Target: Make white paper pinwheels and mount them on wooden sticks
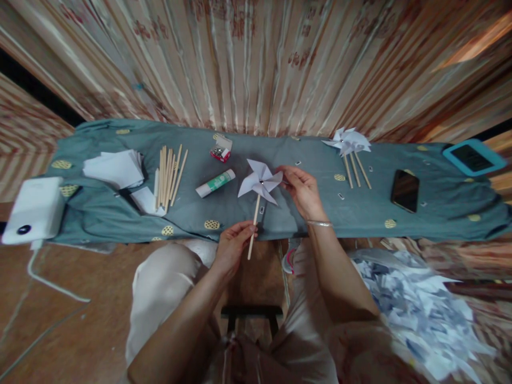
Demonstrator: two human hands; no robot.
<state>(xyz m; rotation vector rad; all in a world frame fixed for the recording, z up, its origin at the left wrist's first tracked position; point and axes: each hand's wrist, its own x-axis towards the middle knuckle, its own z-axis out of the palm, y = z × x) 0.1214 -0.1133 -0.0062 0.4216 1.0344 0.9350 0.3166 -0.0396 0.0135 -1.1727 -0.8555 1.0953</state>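
A white paper pinwheel (pixel 260 182) on a thin wooden stick is held up over the front edge of the cloth-covered table, its blades facing me. My left hand (pixel 236 242) is closed round the lower stick, pinching it between thumb and fingers. At the right side of the blades, my right hand (pixel 302 189) has its fingers drawn together on a blade tip; the exact contact is partly hidden. A pin head shows at the pinwheel's centre. Behind it to the left lie a glue stick (pixel 216 183) and a small open red-and-white box (pixel 221 149) of metal pins.
Wooden sticks (pixel 170 176) and stacked white paper (pixel 114 168) lie left, beside a white power bank (pixel 34 209) with a cable. Finished-looking pinwheels (pixel 348 143), a phone (pixel 405 190) and a blue-framed tablet (pixel 474 158) lie right. Paper scraps (pixel 420 309) are heaped below right.
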